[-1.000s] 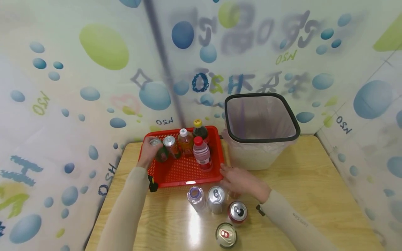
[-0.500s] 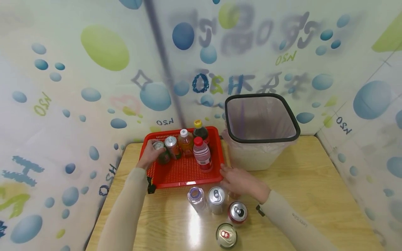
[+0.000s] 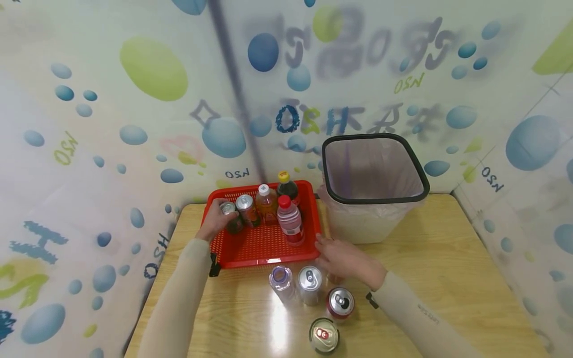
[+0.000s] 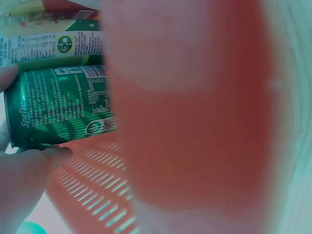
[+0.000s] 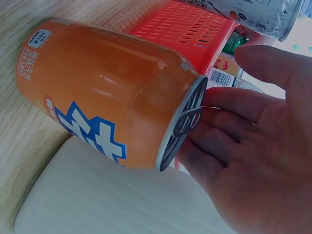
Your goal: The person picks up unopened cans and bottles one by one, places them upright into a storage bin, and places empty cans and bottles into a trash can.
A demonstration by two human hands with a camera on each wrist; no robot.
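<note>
My left hand (image 3: pixel 214 219) grips a green Sprite can (image 4: pixel 61 105) around its upper part, inside the red basket (image 3: pixel 250 251) at its left end. Beside that can stand an orange-red can (image 3: pixel 248 214), an amber drink bottle (image 3: pixel 267 206), a dark cola bottle with a yellow cap (image 3: pixel 288 189) and a pink-labelled bottle with a red cap (image 3: pixel 291 223). My right hand (image 3: pixel 345 254) is at the basket's front right corner with loosely extended fingers. An orange soda can (image 5: pixel 107 92) stands just below it, its top close to the fingers and mostly hidden in the head view.
A bin (image 3: pixel 367 226) with a clear liner stands behind my right hand. In front of the basket are an uncapped clear bottle (image 3: pixel 283 284), a silver can (image 3: pixel 310 286), a dark red can (image 3: pixel 340 304) and a gold-topped can (image 3: pixel 324 336). A patterned wall (image 3: pixel 188 134) closes the back.
My left hand and the Sprite can have shifted slightly right, nearer the neighbouring can. The right hand stays in place by the basket corner.
</note>
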